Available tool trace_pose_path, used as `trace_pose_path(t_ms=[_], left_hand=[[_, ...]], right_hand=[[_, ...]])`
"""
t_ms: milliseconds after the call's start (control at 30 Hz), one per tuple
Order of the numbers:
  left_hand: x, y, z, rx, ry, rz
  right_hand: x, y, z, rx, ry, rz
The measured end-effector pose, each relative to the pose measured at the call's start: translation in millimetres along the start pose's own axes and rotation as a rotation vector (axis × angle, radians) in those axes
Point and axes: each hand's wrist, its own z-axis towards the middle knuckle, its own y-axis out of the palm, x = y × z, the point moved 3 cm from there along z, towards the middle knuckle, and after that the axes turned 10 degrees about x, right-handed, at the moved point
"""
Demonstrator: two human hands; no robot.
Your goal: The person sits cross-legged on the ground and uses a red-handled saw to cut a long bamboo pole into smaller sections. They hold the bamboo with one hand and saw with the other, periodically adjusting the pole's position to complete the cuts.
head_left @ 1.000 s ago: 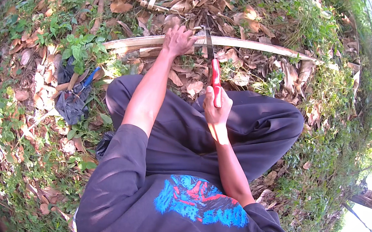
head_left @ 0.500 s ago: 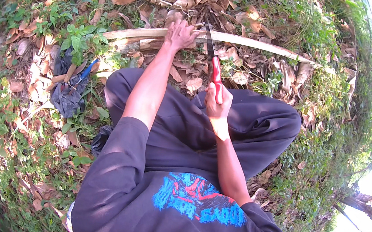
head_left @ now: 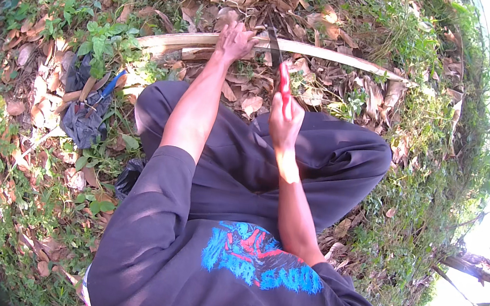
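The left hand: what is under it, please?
Under the left hand lies the pale strip, which shows on both sides of it. The part beneath is covered and cannot be seen.

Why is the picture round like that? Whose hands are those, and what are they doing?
There's no robot here, just a person's own two bare hands. A wide camera worn on their head looks down, so straight edges bend near the picture's rim. The person sits cross-legged outdoors. Their right hand grips a red-handled tool with a dark blade, probably a saw. Their left hand is on a long pale strip that looks like wood. Around them are dry leaves and green plants, with black plastic over to the left.
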Motion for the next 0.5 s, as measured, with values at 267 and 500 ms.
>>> trace_pose_path(t_ms=[267,500], left_hand=[[-11.2,-0.4,9.2,-0.067,-0.064,-0.023],[2.9,-5.8,3.8,0.0,0.005,-0.011]], right_hand=[[-6.5,-6.6,-30.2,-0.045,-0.053,0.007],[20.5,9.2,25.4,-0.051,0.125,0.134]])
